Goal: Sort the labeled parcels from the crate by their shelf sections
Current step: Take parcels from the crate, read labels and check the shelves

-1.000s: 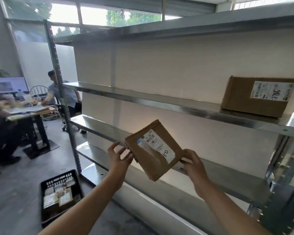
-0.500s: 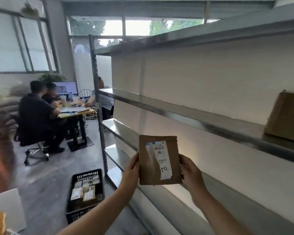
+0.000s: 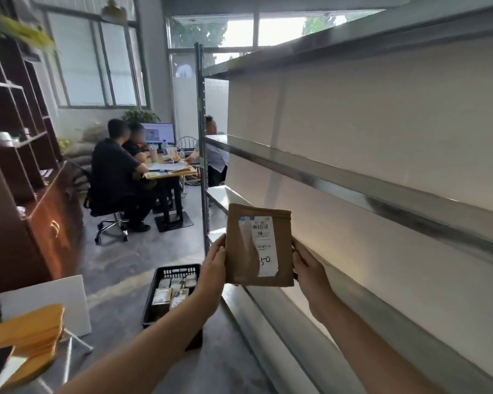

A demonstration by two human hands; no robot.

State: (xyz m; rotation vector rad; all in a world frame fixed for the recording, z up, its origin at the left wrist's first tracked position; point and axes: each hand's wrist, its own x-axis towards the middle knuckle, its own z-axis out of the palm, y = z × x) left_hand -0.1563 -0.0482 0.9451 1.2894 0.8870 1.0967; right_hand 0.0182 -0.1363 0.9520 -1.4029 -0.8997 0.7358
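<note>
Sorting is judged unfinished: a parcel (image 3: 258, 245) is pinched at its side edges by left hand (image 3: 212, 270) and right hand (image 3: 309, 268) before the front edge of the shelf (image 3: 353, 190); others are left in the crate (image 3: 180, 270).

wearer's body, seen from the head camera; only the two arms are in view. left hand (image 3: 212, 265): bare, with the thumb and the edge of the palm visible. left forearm (image 3: 143, 344): bare along its whole visible length, down to the lower edge of the frame. right hand (image 3: 310, 265): likewise bare, thumb and back of the hand visible. right forearm (image 3: 367, 345): bare to the frame edge. both forearms look long and tapering through the wide-angle lens; nail detail is too blurred to tell.
</note>
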